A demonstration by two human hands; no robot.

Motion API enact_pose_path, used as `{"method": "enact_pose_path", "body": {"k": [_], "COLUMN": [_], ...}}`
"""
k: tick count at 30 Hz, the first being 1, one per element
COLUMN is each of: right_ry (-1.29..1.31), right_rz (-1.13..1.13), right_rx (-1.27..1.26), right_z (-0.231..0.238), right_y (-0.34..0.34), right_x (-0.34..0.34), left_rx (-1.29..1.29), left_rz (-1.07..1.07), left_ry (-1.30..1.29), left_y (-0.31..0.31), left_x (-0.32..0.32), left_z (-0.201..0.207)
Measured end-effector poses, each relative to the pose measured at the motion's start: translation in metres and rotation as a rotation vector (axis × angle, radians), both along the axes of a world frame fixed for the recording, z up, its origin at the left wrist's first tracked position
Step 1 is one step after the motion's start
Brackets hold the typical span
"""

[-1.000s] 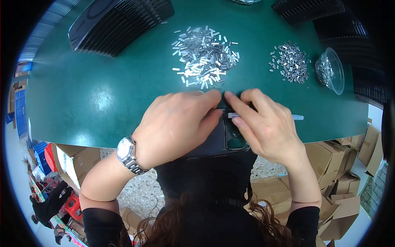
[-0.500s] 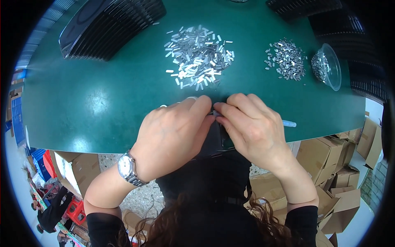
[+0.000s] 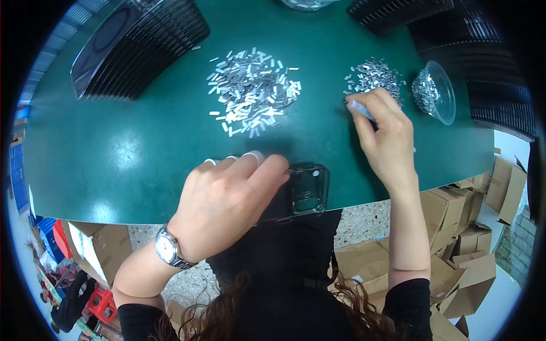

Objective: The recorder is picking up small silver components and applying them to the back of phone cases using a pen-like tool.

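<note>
My left hand (image 3: 219,196) is closed on the left side of a dark see-through phone case (image 3: 303,184), which lies at the table's front edge with its camera cutout showing. White coverings show on several of that hand's fingers. My right hand (image 3: 389,133) pinches a slim pale-blue pen-like stick (image 3: 362,109), its tip at the near edge of a pile of small silver pieces (image 3: 372,75). Farther left lies a bigger heap of flat silver strips (image 3: 250,88). Whether anything sits on the stick's tip is too small to tell.
A clear plastic bowl (image 3: 443,94) of small silver pieces lies tipped at the right. Black ribbed stacks stand at the far left (image 3: 142,51) and far right (image 3: 483,62) of the green table (image 3: 136,142). Cardboard boxes (image 3: 475,273) crowd the floor at right.
My right hand has left the phone case and moved right and away from me to the small pieces. My left hand stays on the case, more of which now shows.
</note>
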State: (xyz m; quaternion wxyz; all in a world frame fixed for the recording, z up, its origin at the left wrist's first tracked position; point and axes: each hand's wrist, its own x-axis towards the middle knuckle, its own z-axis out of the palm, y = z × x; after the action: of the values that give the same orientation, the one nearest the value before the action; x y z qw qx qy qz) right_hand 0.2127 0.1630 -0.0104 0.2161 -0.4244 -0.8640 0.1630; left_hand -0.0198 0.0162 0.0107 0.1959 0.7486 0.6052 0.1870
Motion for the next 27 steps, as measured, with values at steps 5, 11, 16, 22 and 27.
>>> {"method": "enact_pose_path", "body": {"k": [5,11,16,22,27], "right_ry": [-0.115,0.039,0.201,0.086,0.08], "right_rz": [0.032,0.14,0.443,0.5,0.447], "right_rx": [-0.021,-0.089,-0.105,0.076,0.004], "right_z": [0.008,0.019,0.041,0.021,0.02], "right_y": [0.011,0.001,-0.042,-0.051,-0.054], "right_x": [0.0,-0.006,-0.014,-0.023,-0.024], "left_rx": [0.129,0.225,0.08,-0.089,-0.114], "left_rz": [-0.028,-0.013,0.0,0.056,0.071], "left_ry": [0.079,0.124,0.109,-0.056,-0.063], "left_y": [-0.003,-0.009,-0.005,-0.001,-0.002], "left_x": [0.002,0.002,0.003,0.005,0.004], "left_z": [0.006,0.007,0.006,0.006,0.008]}}
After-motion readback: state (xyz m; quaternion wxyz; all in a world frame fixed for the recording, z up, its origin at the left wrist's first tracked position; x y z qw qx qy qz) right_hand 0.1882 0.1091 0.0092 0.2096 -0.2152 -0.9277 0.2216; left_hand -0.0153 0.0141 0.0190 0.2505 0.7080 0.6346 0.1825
